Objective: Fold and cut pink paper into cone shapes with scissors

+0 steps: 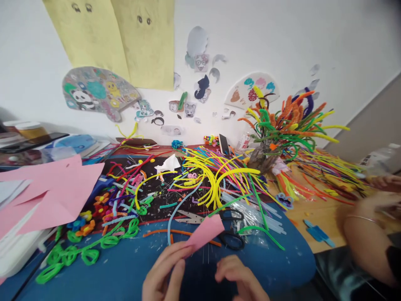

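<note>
My left hand is closed on a strip of pink paper, pinched between thumb and fingers at its lower left end. The strip slants up to the right. To its right my right hand is half curled, fingers apart from the thumb, with nothing visible in it. Just beyond the strip lie scissors with black handles, their metal blades pointing left and partly covered. An orange pipe cleaner passes behind the strip. A light blue pipe cleaner curves toward my left hand.
Yellow pipe cleaners pile up mid-table. At left are larger pink paper and a green looped pipe-cleaner stem. A vase holds colourful fuzzy stems. Another person's arm rests at right, near a blue piece.
</note>
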The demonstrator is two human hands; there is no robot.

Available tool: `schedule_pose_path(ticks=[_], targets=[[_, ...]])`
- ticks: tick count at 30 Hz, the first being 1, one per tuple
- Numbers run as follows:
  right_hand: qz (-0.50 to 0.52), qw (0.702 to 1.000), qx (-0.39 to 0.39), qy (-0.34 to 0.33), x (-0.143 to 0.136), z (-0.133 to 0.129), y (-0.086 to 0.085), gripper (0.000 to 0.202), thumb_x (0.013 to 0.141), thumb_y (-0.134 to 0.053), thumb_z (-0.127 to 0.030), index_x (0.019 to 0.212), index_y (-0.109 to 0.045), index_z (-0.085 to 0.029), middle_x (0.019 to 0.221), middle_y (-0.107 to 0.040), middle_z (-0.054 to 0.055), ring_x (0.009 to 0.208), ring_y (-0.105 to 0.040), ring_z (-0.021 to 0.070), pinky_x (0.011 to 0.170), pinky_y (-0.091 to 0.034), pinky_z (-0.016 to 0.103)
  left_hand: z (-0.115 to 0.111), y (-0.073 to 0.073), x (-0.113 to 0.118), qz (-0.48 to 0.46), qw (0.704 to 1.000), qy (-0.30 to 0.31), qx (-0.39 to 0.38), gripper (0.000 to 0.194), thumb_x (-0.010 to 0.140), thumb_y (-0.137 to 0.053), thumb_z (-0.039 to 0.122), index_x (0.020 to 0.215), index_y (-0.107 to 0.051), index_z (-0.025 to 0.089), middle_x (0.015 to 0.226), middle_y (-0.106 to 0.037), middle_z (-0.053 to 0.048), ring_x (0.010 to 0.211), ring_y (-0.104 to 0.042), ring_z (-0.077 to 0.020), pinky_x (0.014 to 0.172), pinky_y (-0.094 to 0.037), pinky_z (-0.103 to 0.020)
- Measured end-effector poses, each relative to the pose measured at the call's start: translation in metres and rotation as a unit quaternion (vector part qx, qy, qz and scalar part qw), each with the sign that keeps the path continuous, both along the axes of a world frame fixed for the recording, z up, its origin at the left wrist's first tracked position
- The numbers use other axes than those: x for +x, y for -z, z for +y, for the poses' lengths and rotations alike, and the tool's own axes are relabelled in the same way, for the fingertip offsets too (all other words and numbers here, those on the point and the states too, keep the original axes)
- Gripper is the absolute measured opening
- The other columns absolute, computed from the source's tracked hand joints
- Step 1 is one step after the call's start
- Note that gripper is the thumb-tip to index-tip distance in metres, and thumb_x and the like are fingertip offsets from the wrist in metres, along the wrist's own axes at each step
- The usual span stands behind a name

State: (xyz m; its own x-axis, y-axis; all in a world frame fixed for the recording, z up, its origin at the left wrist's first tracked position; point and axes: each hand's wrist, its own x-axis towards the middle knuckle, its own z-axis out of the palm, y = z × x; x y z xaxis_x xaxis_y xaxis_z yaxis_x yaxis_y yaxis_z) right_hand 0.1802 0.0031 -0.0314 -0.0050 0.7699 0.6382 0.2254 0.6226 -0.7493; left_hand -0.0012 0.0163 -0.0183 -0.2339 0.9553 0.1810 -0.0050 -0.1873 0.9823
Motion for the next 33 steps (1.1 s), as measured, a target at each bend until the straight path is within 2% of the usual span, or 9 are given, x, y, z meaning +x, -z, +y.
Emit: schedule_pose_path(ticks=[1, 4, 7, 9, 16, 20, 25, 28, 33], targets=[[-0.008, 1.0, 0.011, 0.017, -0.002, 0.001, 0.003, 0.016, 0.092, -0.058, -0.038, 0.105, -0.061, -0.03, 0.086, -0.071, 0.003, 0.079, -0.07, 0.021, 0.068, -0.059, 0.035, 0.0, -0.003, -0.006, -0.041, 0.999, -0.004, -0.02, 0.021, 0.077, -0.072, 0.044, 0.079, -0.08, 0.025, 0.095, -0.075, -0.009, 0.094, -0.068, -0.0254, 0.083, -0.054, -0.031], [-0.067, 0.989, 0.038, 0.124, -0.009, 0.001, 0.014, 0.044, 0.08, -0.061, -0.01, 0.121, -0.055, -0.025, 0.13, -0.057, 0.013, 0.115, -0.062, 0.0276, 0.086, -0.058, 0.041, 0.005, -0.011, -0.016, -0.165, 0.983, -0.02, -0.081, 0.024, 0.064, -0.084, 0.041, 0.074, -0.075, 0.02, 0.081, -0.071, -0.004, 0.074, -0.064, -0.0168, 0.061, -0.051, -0.02], [-0.14, 0.964, 0.122, 0.19, -0.014, -0.001, 0.024, 0.056, 0.071, -0.066, -0.004, 0.119, -0.058, -0.032, 0.149, -0.037, 0.007, 0.127, -0.052, 0.0306, 0.091, -0.057, 0.044, 0.012, -0.018, -0.017, -0.215, 0.967, 0.006, -0.139, 0.039, 0.062, -0.086, 0.036, 0.093, -0.069, 0.019, 0.08, -0.069, -0.002, 0.066, -0.061, -0.0124, 0.058, -0.048, -0.018], [-0.197, 0.944, 0.159, 0.212, -0.015, -0.003, 0.025, 0.05, 0.07, -0.071, -0.005, 0.108, -0.065, -0.036, 0.147, -0.038, 0.002, 0.126, -0.051, 0.0304, 0.089, -0.059, 0.043, 0.014, -0.02, -0.016, -0.211, 0.965, 0.032, -0.152, 0.05, 0.063, -0.086, 0.035, 0.105, -0.064, 0.019, 0.081, -0.067, -0.002, 0.066, -0.061, -0.0128, 0.058, -0.049, -0.019], [-0.332, 0.915, 0.215, 0.081, -0.007, -0.004, -0.006, 0.017, 0.084, -0.069, -0.03, 0.099, -0.073, -0.037, 0.102, -0.07, 0.001, 0.12, -0.055, 0.0246, 0.098, -0.055, 0.041, 0.016, -0.023, -0.024, -0.159, 0.956, 0.157, -0.191, 0.053, 0.071, -0.08, 0.038, 0.117, -0.062, 0.018, 0.082, -0.062, -0.001, 0.062, -0.058, -0.0112, 0.052, -0.045, -0.019], [-0.331, 0.917, 0.22, 0.013, -0.007, 0.003, -0.009, 0.019, 0.085, -0.07, -0.025, 0.1, -0.074, -0.036, 0.115, -0.071, -0.002, 0.126, -0.052, 0.0198, 0.11, -0.044, 0.039, 0.022, -0.028, -0.021, -0.206, 0.94, 0.162, -0.216, 0.066, 0.071, -0.08, 0.033, 0.13, -0.055, 0.016, 0.091, -0.07, -0.007, 0.074, -0.065, -0.0168, 0.065, -0.052, -0.025], [-0.069, 0.997, -0.03, 0.028, -0.018, 0.003, 0.004, 0.035, 0.096, -0.048, -0.022, 0.126, -0.063, -0.032, 0.153, -0.04, 0.007, 0.138, -0.042, 0.0291, 0.106, -0.046, 0.05, 0.029, -0.021, -0.02, -0.184, 0.956, 0.124, -0.192, 0.052, 0.074, -0.079, 0.034, 0.119, -0.062, 0.015, 0.095, -0.075, -0.01, 0.076, -0.069, -0.019, 0.066, -0.053, -0.025], [0.131, 0.977, -0.163, -0.032, -0.03, 0.004, 0.006, 0.049, 0.098, -0.047, -0.033, 0.146, -0.04, -0.03, 0.148, -0.047, 0.016, 0.127, -0.056, 0.0306, 0.092, -0.056, 0.047, 0.032, -0.013, -0.024, -0.148, 0.969, 0.123, -0.156, 0.033, 0.08, -0.074, 0.034, 0.107, -0.067, 0.017, 0.096, -0.075, -0.007, 0.081, -0.069, -0.0174, 0.07, -0.053, -0.022], [0.179, 0.936, -0.302, -0.027, -0.045, 0.011, -0.001, 0.067, 0.086, -0.067, -0.026, 0.144, -0.033, -0.027, 0.116, -0.071, 0.012, 0.098, -0.071, 0.0216, 0.08, -0.059, 0.033, 0.03, -0.004, -0.025, -0.097, 0.981, 0.103, -0.136, 0.022, 0.082, -0.071, 0.034, 0.097, -0.07, 0.017, 0.087, -0.075, -0.004, 0.075, -0.069, -0.0151, 0.065, -0.053, -0.02]])
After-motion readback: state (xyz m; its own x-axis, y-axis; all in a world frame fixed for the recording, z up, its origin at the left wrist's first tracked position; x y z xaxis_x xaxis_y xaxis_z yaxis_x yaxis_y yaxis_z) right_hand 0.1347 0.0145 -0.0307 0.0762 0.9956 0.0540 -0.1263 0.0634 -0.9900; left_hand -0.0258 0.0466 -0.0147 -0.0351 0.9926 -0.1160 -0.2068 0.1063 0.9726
